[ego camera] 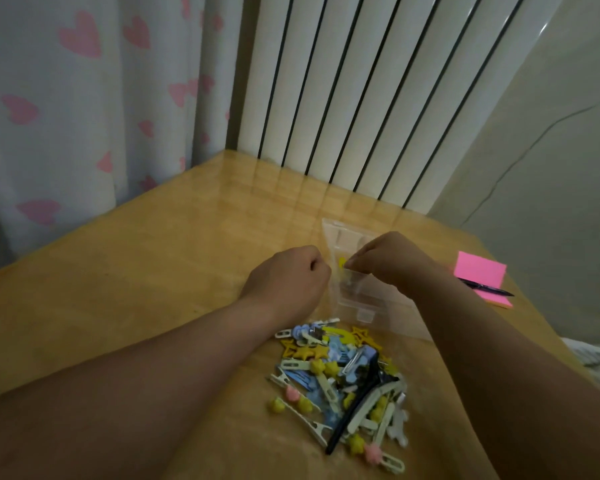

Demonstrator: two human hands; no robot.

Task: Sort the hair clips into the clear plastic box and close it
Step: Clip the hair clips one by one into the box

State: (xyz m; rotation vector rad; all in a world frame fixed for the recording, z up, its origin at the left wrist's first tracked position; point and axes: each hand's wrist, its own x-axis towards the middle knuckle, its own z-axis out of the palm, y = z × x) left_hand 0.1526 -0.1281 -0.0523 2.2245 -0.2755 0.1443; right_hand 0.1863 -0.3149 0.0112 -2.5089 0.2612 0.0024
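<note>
My right hand (385, 261) pinches a yellow clip (342, 262) over the open box (357, 306), ready to drop it. My left hand (291, 275) curls at its left edge, likely steadying it; I cannot tell its hold. The clip pile (343, 379) lies nearer.

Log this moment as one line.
phase: sorting | right hand: pinches yellow clip over clear box | left hand: curled beside box, grip unclear | box: open | clip pile: on table

Glossy wooden table (125, 271), clear plastic box (352, 299), plastic hair clips (343, 375), cloth curtain (66, 116)
</note>
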